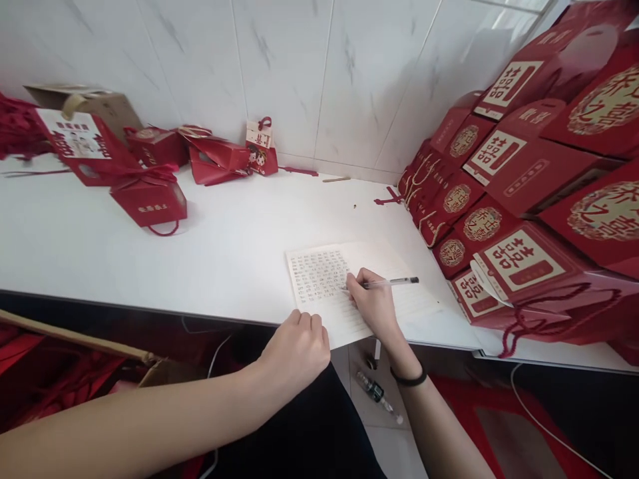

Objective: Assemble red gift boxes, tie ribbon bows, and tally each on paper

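The white table [224, 246] is long and runs along a pale wall [289, 73] with gray streaks. Below, I see one bottle [375, 392] lying on the tile floor [389, 439]. On the table's left side I count five red boxes [152, 199], with one brown box [112, 113] at the back. Red packs [529, 263] are piled high on the right—they overlap too much for me to count.

There is one paper [319, 276] near the front edge, with rows of small writing, and one pen [397, 282]. The right hand [372, 296] is closed around the pen, fingers pinching it, tip down at the paper. The left hand [299, 342] is curled into a fist by the paper's near edge—I can't tell if it presses on it.
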Demonstrator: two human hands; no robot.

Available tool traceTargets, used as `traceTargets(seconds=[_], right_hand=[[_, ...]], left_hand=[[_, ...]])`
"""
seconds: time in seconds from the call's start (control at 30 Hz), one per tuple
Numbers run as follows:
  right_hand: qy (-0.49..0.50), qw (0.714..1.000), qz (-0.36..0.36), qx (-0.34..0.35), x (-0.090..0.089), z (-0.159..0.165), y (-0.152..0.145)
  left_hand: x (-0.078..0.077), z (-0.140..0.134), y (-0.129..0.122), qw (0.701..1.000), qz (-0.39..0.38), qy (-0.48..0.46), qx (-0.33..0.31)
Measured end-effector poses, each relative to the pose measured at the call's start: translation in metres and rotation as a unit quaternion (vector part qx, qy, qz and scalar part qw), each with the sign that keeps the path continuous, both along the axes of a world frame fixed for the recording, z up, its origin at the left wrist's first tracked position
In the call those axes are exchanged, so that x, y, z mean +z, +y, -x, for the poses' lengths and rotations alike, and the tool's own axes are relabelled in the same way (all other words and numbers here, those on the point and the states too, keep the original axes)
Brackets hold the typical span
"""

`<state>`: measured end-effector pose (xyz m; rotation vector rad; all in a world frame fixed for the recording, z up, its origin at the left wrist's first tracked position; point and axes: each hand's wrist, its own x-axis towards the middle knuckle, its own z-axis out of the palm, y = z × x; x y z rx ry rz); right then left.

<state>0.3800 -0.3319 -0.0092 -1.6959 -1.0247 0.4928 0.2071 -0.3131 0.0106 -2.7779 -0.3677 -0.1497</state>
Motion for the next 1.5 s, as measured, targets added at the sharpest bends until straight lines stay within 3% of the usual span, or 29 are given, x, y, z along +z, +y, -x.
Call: traceTargets(seconds=[0.3, 0.57, 1.1, 1.33, 1.43, 1.5], right_hand=[[0.001, 1.000, 0.024, 0.008, 0.000, 0.001, -0.001], [-0.013, 1.000, 0.022, 0.012, 0.003, 0.001, -0.003], [-0.021, 0.999, 0.028, -0.015, 0.001, 0.000, -0.001], [0.011, 1.000, 0.007, -0.022, 0.003, 0.000, -0.004], [0.082, 0.995, -0.025, -0.053, 0.003, -0.002, -0.011], [0.127, 0.988, -0.038, -0.074, 0.000, -0.004, -0.018]], left_hand=[[-0.003, -0.003, -0.004, 0.998, -0.055, 0.005, -0.019], [-0.008, -0.001, -0.003, 0.999, -0.032, -0.022, -0.010], [0.002, -0.002, -0.004, 0.998, -0.051, 0.021, -0.016], [0.003, -0.005, -0.005, 0.999, -0.005, 0.030, -0.009], [0.015, -0.007, -0.001, 0.997, 0.068, 0.037, 0.010], [0.026, -0.005, 0.010, 0.986, 0.156, 0.046, 0.037]])
